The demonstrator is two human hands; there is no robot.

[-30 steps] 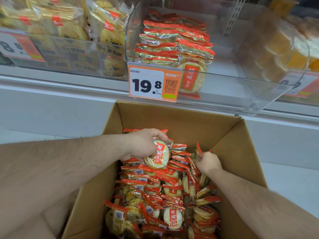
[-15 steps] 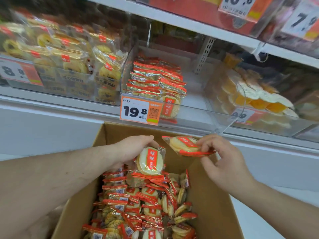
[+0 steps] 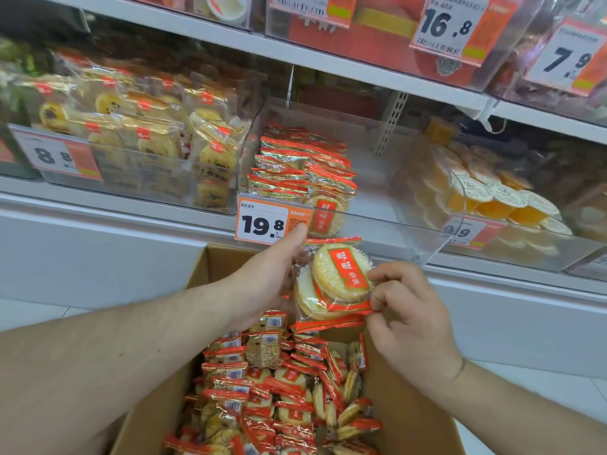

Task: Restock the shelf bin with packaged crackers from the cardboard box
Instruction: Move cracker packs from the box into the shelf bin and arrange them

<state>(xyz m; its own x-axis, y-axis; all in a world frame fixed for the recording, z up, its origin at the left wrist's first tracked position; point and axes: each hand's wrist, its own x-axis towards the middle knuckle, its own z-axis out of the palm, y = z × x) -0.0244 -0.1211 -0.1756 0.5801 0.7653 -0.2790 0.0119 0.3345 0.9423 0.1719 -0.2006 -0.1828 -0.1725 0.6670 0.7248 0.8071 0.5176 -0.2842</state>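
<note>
Cardboard walls of the box (image 3: 404, 399) run off the bottom edge, so its floor and near side are out of sight, and the heap of cracker packets (image 3: 282, 389) inside is cut off there too. Both forearms leave the picture at the lower corners. Up top, the higher shelf shows only its lower bins and price tags, smeared by blur. Now the hands: the left hand (image 3: 262, 287) is up above the box, fingers curled behind two cracker packs (image 3: 335, 284), so most of its fingers are hidden by the wrappers; only one fingertip pokes up just left of them, over the orange 19.8 price tag (image 3: 262, 221). The right hand (image 3: 407, 310) comes in just right of those packs, thumb and curled fingers pinching the red lower seam. How many packs sit in the stack is hard to say; two round faces show for certain.

Look at the front pack: clear film, a pale golden disc with a sugary speckled top, a red label with yellow characters, red crimped ends. It hangs between the two hands, just below the clear shelf bin (image 3: 387, 221), whose left side holds a matching stack of red-edged packets (image 3: 302, 172) beyond the left hand's fingertip.
</note>
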